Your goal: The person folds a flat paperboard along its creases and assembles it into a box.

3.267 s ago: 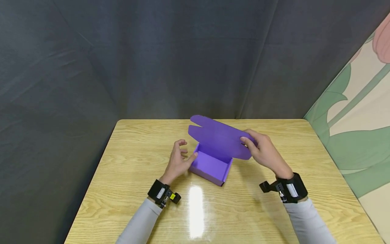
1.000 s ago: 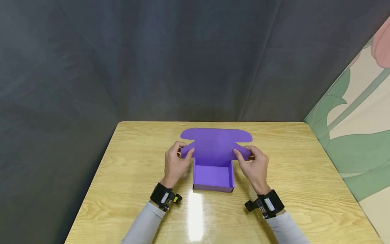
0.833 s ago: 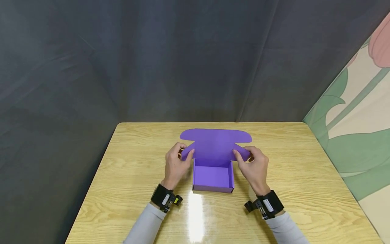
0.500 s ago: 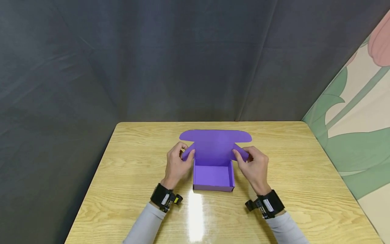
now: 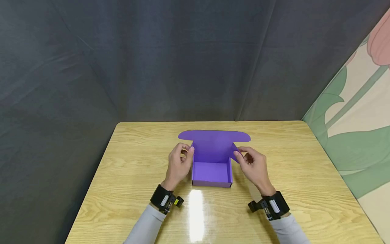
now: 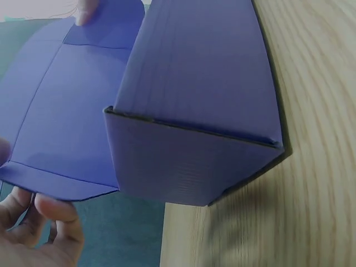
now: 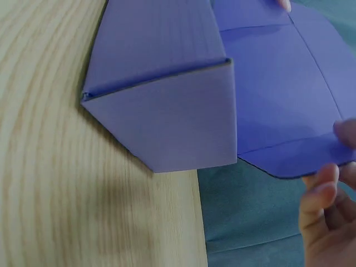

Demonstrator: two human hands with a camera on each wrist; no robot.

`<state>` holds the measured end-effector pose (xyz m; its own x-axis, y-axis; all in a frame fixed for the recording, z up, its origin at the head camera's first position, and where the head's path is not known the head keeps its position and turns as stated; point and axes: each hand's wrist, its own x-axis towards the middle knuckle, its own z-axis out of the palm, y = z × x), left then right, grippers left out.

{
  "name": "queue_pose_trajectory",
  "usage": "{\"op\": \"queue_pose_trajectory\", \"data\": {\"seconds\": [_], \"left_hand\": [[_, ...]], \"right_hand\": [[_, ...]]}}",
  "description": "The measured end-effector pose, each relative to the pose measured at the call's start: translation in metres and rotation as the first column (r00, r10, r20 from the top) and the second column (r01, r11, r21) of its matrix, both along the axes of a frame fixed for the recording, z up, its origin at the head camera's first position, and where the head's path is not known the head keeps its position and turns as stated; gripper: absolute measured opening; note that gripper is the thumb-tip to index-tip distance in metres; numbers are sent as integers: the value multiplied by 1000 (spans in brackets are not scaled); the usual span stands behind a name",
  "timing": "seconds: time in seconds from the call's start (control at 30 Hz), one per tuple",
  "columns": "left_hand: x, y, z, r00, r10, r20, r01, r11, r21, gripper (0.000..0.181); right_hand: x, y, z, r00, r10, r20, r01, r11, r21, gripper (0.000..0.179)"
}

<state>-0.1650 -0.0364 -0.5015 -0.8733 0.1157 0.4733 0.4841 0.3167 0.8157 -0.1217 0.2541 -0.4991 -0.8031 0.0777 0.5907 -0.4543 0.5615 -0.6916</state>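
Note:
A purple cardboard box point(image 5: 211, 172) stands on the table, its lid point(image 5: 213, 147) raised at the back with a rounded front flap along the top. My left hand point(image 5: 178, 165) pinches the lid's left side flap point(image 6: 67, 186) between thumb and fingers; from the head view that flap shows almost edge-on. On the other side, my right hand point(image 5: 254, 166) pinches the right side flap point(image 5: 235, 153), which angles forward. Nothing lies inside the box. In the wrist views the box's side walls point(image 6: 161, 158) fill the middle, with the flaps bent inward from the lid.
The wooden table point(image 5: 137, 145) has a bright light reflection in front of the box. A dark curtain point(image 5: 189, 61) hangs behind the table's back edge, and a flower-patterned cloth point(image 5: 359, 142) lies to the right. Each wrist wears a black camera strap.
The right hand earlier held the lid tilted alone while the left touched the box's side. The box has been squared up, both hands have taken the side flaps, and these have folded further inward.

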Motion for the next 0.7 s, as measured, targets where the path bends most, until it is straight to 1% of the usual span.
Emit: {"op": "queue_pose_trajectory", "data": {"seconds": [0.17, 0.3, 0.4, 0.47, 0.7], "left_hand": [[0, -2, -1, 998, -57, 30, 57, 998, -1, 24], [-1, -3, -1, 995, -85, 44, 85, 996, -16, 33], [0, -3, -2, 994, -98, 53, 99, 995, -28, 37], [0, -3, -2, 992, -108, 67, 110, 994, -25, 38], [2, -2, 0, 982, -138, 133, 139, 990, 2, 39]], "right_hand": [[3, 1, 0, 993, 75, 90, -65, 992, -110, 20], [4, 1, 1, 974, 165, 158, -136, 975, -177, 28], [4, 2, 1, 959, 210, 188, -175, 967, -185, 33], [3, 2, 1, 953, 226, 199, -190, 964, -188, 34], [4, 1, 0, 934, 253, 251, -204, 957, -204, 37]]}}
